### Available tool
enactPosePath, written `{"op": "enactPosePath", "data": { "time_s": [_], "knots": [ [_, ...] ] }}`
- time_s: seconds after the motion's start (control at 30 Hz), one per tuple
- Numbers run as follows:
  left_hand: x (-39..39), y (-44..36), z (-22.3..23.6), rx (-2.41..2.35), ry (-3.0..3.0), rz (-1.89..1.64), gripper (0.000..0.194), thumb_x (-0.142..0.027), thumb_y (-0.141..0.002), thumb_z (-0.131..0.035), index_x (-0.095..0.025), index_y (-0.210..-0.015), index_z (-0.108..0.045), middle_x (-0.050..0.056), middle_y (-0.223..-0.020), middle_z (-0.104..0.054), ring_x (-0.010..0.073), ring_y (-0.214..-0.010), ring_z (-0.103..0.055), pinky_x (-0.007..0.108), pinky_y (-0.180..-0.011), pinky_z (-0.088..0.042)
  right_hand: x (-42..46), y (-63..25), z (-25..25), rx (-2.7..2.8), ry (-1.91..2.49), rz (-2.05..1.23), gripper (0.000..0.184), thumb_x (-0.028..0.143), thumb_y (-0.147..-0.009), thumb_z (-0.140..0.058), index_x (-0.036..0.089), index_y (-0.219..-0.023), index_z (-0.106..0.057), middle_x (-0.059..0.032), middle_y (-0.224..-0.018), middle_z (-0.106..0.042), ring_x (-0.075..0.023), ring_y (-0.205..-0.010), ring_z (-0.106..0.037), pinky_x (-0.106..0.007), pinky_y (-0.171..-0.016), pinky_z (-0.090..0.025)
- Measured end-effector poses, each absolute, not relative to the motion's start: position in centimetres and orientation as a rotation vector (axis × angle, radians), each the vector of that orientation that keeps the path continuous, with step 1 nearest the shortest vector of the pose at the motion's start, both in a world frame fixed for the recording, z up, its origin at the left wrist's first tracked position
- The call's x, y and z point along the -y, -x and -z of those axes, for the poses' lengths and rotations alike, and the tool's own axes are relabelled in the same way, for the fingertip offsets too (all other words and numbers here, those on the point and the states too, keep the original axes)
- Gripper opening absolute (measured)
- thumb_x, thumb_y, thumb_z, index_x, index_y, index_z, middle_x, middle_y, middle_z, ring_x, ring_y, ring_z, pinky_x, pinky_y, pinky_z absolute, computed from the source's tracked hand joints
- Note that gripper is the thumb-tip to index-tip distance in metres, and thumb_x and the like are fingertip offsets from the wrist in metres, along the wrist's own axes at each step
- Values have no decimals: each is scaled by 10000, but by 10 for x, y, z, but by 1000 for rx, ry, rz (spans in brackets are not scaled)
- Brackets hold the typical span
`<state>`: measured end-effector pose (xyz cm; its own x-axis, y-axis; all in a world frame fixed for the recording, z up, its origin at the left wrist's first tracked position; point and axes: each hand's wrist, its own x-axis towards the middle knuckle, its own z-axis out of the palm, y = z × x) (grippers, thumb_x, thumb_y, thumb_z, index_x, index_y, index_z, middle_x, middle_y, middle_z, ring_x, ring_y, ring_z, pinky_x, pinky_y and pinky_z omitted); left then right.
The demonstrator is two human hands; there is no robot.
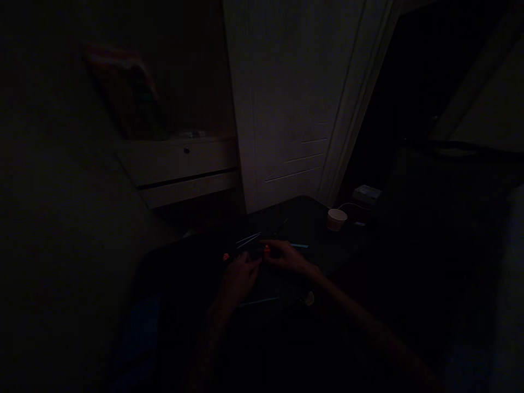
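The room is very dark and details are faint. My right hand (pixel 285 256) is over the dark table, thumb and fingers closed around a small orange-red piece (pixel 266 252) whose kind I cannot make out. Close by on the left, my left hand (pixel 240 273) rests low with its fingers apart; I see nothing in it. One of its digits reaches near the orange-red piece; whether they touch is unclear. Another small orange lump (pixel 226 256) lies just beyond my left hand. Two thin pale sticks (pixel 248 240) lie behind the hands, and a bluish strip (pixel 299 245) is past my right hand.
A pale cup (pixel 336 219) stands at the table's (pixel 303 210) right, near a cable and a white box (pixel 367 194). Nearer me lie a long thin stick (pixel 260 301) and a small round pale item (pixel 309 298). A drawer unit (pixel 188 164) and white door (pixel 286 109) stand behind.
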<state>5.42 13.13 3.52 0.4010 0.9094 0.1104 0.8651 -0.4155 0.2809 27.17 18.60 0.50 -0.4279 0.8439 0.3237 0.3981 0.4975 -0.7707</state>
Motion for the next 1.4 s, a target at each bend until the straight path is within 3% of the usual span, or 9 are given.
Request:
{"op": "enactPosePath", "data": {
  "time_s": [0.43, 0.67, 0.8, 0.93, 1.1, 1.27, 1.4],
  "knots": [
    [-132, -55, -34, -1615, -2535, -243, 308, -241, -1039, -633, -216, -1339, -695, 85, -1291, -724, 269, -1204, -684, 530, -1054, -544, -183, -274, -13, 2053, 1065, -820, 563, 267, -913, -799, 222, -1462, -680, -121, -1392, -766, -321, -1249, -741, -488, -1107, -552],
    [-133, -50, -25, -1605, -2533, -318, 282, -220, -1050, -604, -210, -1311, -711, 63, -1191, -748, 247, -1134, -703, 542, -1095, -500, -182, -282, -9, 2032, 1055, -846, 718, 279, -876, -846, 242, -1548, -596, -124, -1486, -703, -325, -1340, -689, -503, -1156, -524],
    [-133, -49, -23, -1599, -2499, -386, 277, -233, -1065, -578, -213, -1299, -726, 53, -1165, -756, 234, -1078, -718, 593, -1172, -416, -178, -289, -5, 1993, 1068, -897, 750, 236, -909, -793, 232, -1606, -517, -125, -1421, -742, -310, -1294, -719, -505, -1131, -551],
    [-134, -49, -22, -1589, -2467, -432, 274, -260, -1067, -586, -213, -1302, -720, 49, -1144, -752, 226, -1056, -721, 555, -1123, -472, -175, -294, -6, 1959, 1116, -957, 666, 168, -927, -780, 220, -1555, -564, -130, -1442, -715, -299, -1279, -716, -503, -1126, -560],
    [-136, -49, -21, -1594, -2443, -452, 272, -282, -1070, -590, -207, -1301, -713, 50, -1141, -752, 233, -1071, -722, 563, -1116, -485, -179, -295, -4, 1885, 1308, -1022, 309, 325, -1049, -716, 177, -1318, -685, -108, -1355, -701, -275, -1168, -719, -504, -1002, -616],
    [-136, -49, -21, -1583, -2439, -442, 266, -291, -1068, -592, -211, -1286, -723, 48, -1137, -757, 239, -1080, -725, 594, -1156, -443, -184, -292, 1, 1784, 1553, -1150, 327, 350, -1055, -706, 171, -1326, -669, -103, -1316, -702, -258, -1097, -730, -461, -925, -641],
    [-137, -50, -20, -1576, -2425, -444, 274, -318, -1058, -614, -205, -1282, -724, 60, -1165, -757, 243, -1107, -717, 544, -1094, -503, -187, -292, 0, 1708, 1650, -1242, 328, 356, -1058, -700, 173, -1330, -668, -103, -1319, -701, -258, -1094, -731, -459, -924, -641]
  ]
}}
